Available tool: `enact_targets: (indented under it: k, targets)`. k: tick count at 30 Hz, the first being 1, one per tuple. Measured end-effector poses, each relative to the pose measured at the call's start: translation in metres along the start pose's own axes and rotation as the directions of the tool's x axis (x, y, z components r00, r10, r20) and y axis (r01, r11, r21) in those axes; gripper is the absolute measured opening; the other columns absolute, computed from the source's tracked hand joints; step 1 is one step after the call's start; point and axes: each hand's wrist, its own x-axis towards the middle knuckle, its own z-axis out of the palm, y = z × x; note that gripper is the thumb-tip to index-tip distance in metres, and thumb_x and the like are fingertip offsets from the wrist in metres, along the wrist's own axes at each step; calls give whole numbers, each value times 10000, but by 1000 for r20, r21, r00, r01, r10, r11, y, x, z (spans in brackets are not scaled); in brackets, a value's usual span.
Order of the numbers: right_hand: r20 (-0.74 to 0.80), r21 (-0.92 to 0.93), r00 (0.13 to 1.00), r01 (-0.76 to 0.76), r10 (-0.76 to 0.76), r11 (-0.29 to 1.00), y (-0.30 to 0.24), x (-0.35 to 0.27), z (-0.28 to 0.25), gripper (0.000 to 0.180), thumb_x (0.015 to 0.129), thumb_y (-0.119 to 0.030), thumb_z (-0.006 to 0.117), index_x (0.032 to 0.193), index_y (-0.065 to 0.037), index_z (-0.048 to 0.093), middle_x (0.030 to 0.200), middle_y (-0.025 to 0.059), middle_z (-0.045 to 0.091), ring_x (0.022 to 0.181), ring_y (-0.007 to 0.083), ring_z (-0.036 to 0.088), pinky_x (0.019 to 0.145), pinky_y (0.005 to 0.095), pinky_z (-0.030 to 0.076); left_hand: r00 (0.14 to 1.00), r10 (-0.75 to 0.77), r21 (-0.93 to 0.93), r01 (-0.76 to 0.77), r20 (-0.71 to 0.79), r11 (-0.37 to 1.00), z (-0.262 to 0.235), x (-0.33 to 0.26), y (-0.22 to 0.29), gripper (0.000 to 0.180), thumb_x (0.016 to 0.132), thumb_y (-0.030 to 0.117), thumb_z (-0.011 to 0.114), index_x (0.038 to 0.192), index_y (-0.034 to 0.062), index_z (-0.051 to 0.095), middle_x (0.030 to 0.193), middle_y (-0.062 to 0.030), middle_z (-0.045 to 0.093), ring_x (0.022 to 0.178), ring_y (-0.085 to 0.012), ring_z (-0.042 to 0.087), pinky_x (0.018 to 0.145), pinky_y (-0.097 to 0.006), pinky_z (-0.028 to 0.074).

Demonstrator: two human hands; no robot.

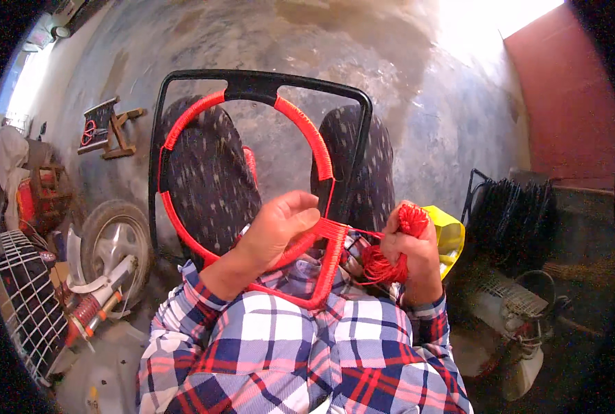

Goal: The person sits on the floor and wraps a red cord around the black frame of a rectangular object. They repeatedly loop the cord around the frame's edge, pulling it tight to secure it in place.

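Black frame [251, 90], one, four-sided, with an inner ring [312, 134] largely wound in red cord; lies across the seated person's thighs, centre of the picture.

Red strands [335, 230], one band, running side by side between ring and frame, right of centre.

Left hand [266, 231], over the near part of the ring, just left of the strands; thumb and forefinger point toward them, though from where I stand I cannot tell whether they pinch anything.

Right hand [418, 261], right of centre, fingers curled tightly around a red cord bundle [413, 219], which bulges above and left of the fist; the frame lies left of this grip, a length of cord running between.

Also noted: yellow item [451, 241] behind the right hand; wheel [117, 241], left; wooden stool [120, 138], upper left.
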Motion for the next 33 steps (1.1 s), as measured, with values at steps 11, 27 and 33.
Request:
enact_targets:
  k: [11, 27, 33]
  targets:
    - [-129, -30, 991, -33, 29, 999, -6, -9, 2, 170, 752, -42, 616, 910, -22, 554, 700, 101, 625, 517, 149, 543, 499, 274, 444, 984, -119, 36, 115, 133, 993, -4, 1, 9, 168, 993, 173, 538, 1029, 25, 609, 908, -56, 674, 735, -108, 641, 635, -230, 522]
    - [-727, 177, 632, 549, -267, 817, -12, -125, -320, 379, 945, -328, 546, 1207, -56, 581, 1140, 144, 656, 993, 307, 650, 876, 446, 549, 983, -111, -54, 120, 147, 991, -2, 4, 11, 153, 984, 127, 524, 1074, 16, 577, 959, -91, 684, 790, -162, 682, 710, -290, 568]
    - [-349, 75, 823, 501, -448, 862, -15, -69, -135, 449, 859, -134, 509, 1276, 32, 495, 1155, 143, 623, 1156, 261, 555, 981, 432, 468, 989, -57, -127, 75, 139, 989, 2, 7, 5, 210, 985, 130, 518, 1138, -6, 567, 1048, -122, 675, 915, -211, 684, 844, -353, 551]
